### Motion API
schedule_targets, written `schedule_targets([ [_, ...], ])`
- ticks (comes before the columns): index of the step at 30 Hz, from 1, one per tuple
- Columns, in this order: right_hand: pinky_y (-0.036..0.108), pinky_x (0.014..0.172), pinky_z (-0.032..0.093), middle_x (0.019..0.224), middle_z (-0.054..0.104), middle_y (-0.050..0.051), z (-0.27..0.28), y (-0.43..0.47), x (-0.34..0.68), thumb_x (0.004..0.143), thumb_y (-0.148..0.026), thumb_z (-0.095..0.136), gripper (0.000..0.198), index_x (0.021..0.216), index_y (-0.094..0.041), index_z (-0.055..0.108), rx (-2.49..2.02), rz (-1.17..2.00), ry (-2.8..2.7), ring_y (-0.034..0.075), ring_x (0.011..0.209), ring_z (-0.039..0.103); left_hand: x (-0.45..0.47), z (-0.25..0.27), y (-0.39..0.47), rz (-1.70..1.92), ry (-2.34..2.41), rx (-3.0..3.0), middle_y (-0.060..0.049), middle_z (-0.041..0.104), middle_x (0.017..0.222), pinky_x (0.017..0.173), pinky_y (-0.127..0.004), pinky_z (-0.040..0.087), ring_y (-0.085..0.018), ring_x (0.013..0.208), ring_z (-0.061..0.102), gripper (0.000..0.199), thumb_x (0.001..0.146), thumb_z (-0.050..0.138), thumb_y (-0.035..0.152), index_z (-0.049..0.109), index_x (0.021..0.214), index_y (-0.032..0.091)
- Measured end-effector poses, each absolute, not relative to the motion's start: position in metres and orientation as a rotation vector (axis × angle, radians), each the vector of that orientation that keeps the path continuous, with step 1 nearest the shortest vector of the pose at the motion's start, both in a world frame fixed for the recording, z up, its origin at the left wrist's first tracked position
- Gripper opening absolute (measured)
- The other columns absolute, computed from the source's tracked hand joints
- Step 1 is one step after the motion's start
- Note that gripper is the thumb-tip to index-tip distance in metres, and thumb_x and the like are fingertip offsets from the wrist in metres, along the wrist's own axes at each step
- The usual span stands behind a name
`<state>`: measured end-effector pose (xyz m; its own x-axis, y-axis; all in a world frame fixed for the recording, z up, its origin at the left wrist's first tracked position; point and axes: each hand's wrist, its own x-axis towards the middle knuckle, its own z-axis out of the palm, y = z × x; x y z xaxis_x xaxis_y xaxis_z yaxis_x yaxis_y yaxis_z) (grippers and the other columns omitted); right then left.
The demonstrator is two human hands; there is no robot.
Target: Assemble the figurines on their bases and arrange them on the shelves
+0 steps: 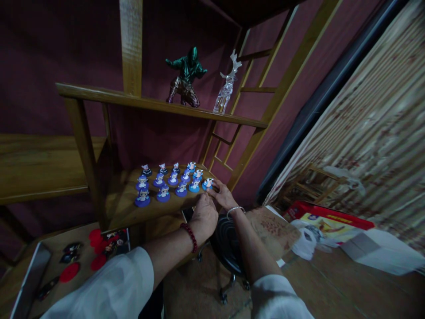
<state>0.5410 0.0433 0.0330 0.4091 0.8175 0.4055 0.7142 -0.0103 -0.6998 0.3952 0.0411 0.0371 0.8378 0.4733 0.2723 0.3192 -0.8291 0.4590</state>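
Small blue-and-white figurines on round bases stand in rows on a wooden shelf (122,212); one at the front left is a figurine with a purple base (142,197). At the right end of the rows, the fingers of my right hand (223,196) close against a light-blue-based figurine (207,183). Just in front of it, at the shelf's edge, my left hand (205,217) is closed with the fingers curled. Its fingertips are hidden, so what they hold cannot be made out. Several darker-based figurines, such as the back-left one (146,169), form the rear row.
Above, a green-and-bronze crouching statue (186,79) and a clear deer ornament (226,86) stand on the upper shelf. Lower left is an open box (29,283) with red discs. A black wheeled stool (229,248), cardboard, and a white box (381,250) are below right.
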Motion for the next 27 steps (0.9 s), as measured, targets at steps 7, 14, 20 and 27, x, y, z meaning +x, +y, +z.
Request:
schedule_targets([
  [7, 0.039, 0.094, 0.044, 0.103, 0.066, 0.007, 0.033, 0.045, 0.544, 0.069, -0.027, 0.067, 0.043, 0.109, -0.019, 0.055, -1.743, 0.165, -1.361, 0.021, 0.103, 0.060, 0.361, 0.045, 0.047, 0.474, 0.484, 3.066, -0.023, 0.030, 0.140, 0.107, -0.046, 0.017, -0.029, 0.132, 0.024, 0.054, 0.077, 0.035, 0.013, 0.035, 0.129, -0.003],
  [14, 0.036, 0.092, 0.046, 0.108, 0.064, 0.006, 0.033, 0.045, 0.547, 0.069, -0.026, 0.066, 0.044, 0.111, -0.020, 0.054, -1.651, 0.289, -1.319, 0.018, 0.106, 0.058, 0.353, 0.045, 0.058, 0.518, 0.349, 3.103, -0.023, 0.030, 0.140, 0.108, -0.041, 0.013, -0.029, 0.132, 0.022, 0.057, 0.077, 0.040, 0.020, 0.033, 0.129, -0.002],
  [20, 0.033, 0.083, 0.052, 0.103, 0.066, 0.007, 0.056, 0.052, 0.556, 0.072, -0.027, 0.064, 0.046, 0.115, -0.019, 0.052, -1.610, 0.365, -1.154, 0.018, 0.094, 0.063, 0.351, 0.045, 0.056, 0.490, 0.336, 3.119, -0.024, 0.028, 0.141, 0.108, -0.043, 0.011, -0.030, 0.132, 0.021, 0.066, 0.072, 0.045, 0.022, 0.029, 0.131, -0.003],
  [27, 0.033, 0.082, 0.052, 0.091, 0.068, 0.009, 0.081, 0.104, 0.563, 0.069, -0.017, 0.063, 0.028, 0.096, -0.012, 0.061, -1.666, 0.216, -1.326, 0.017, 0.083, 0.065, 0.353, 0.042, 0.059, 0.424, 0.323, 3.118, -0.023, 0.023, 0.143, 0.108, -0.043, 0.010, -0.030, 0.134, 0.015, 0.069, 0.073, 0.044, 0.025, 0.025, 0.134, -0.002],
])
